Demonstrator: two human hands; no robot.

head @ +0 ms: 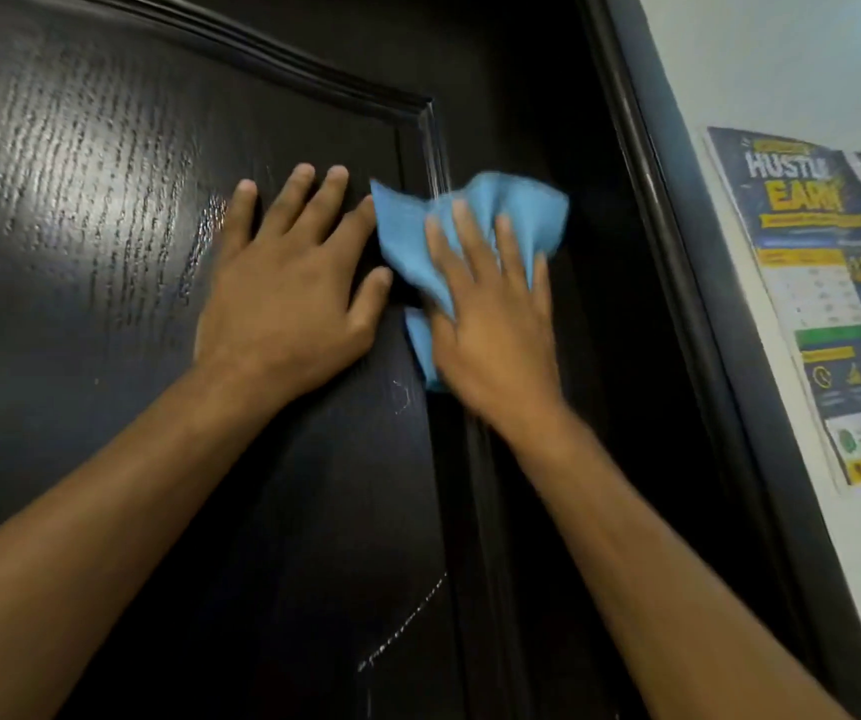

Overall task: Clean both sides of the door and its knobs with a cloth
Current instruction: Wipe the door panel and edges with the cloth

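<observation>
A dark, glossy wood-grain door (106,226) with a raised panel moulding fills most of the view. My left hand (293,293) lies flat on the panel with fingers spread. Just to its right, my right hand (491,314) presses a light blue cloth (501,205) against the door, over the panel's right moulding, with fingers straight on the fabric. The cloth bunches out above and to the left of my fingers. No knob is in view.
The dark door frame (678,283) runs down the right side. Beyond it is a pale wall (781,70) with printed posters (833,304) stuck on it. Faint pale scratch marks (407,626) show low on the door.
</observation>
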